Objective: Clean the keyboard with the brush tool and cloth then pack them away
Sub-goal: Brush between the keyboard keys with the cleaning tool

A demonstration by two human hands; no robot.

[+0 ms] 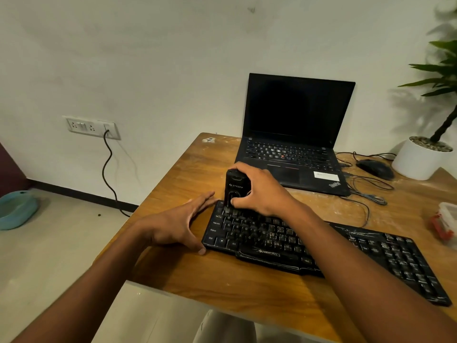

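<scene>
Left of the grip, the left hand (pixel 178 224) lies flat, fingers straight, against the keyboard (pixel 321 246) end. The right hand (pixel 259 191) wraps the brush tool (pixel 235 186), bristles on the top-left keys; it looks light and rigid, best held round its body.

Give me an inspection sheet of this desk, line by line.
Surface: wooden table, scuffed, with pale dusty smears.
Job's things: black keyboard, streaked with dust; black brush tool upright on its top-left keys; cloth: nothing seen.
Clutter: open laptop, screen dark; mouse; white potted plant; clear box with red parts at the right edge.
Hands: right hand grips the brush tool; left hand lies flat against the keyboard's left end.
Cables: thin wires loop right of the laptop; a black cord hangs from the wall socket.
Surroundings: pale wall, blue bowl on the floor.
</scene>
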